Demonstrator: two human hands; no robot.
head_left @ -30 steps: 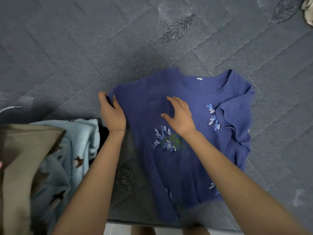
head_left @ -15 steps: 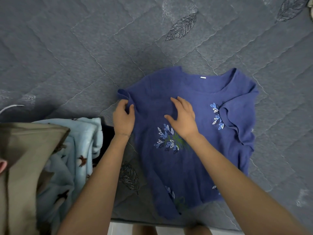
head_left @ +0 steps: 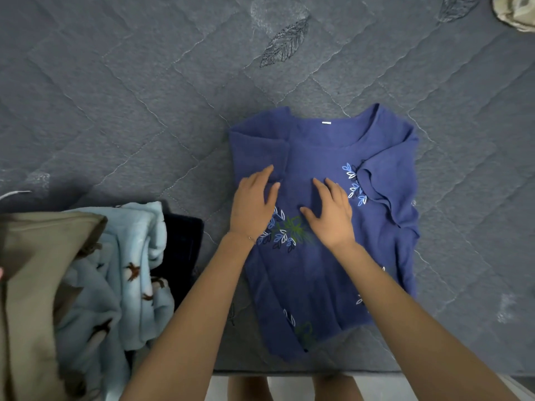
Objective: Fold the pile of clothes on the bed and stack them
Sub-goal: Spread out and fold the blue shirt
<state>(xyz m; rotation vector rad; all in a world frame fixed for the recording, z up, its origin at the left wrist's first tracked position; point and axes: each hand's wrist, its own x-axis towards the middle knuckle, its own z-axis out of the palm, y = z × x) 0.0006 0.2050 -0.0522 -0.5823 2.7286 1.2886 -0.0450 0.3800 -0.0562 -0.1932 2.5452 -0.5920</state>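
Blue top (head_left: 324,273) flat on bed (head_left: 144,111), both sleeves folded in, left hand (head_left: 253,206) and right hand (head_left: 330,215) pressing open-fingered; next likely hem-to-collar fold.

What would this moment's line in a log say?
step: folding blue shirt | left hand: flat on folded-in sleeve | right hand: flat on shirt front | other clothes: heaped at left

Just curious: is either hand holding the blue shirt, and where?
Nothing is held. The left hand presses flat on the folded-in sleeve of the blue shirt, the right hand on its chest.
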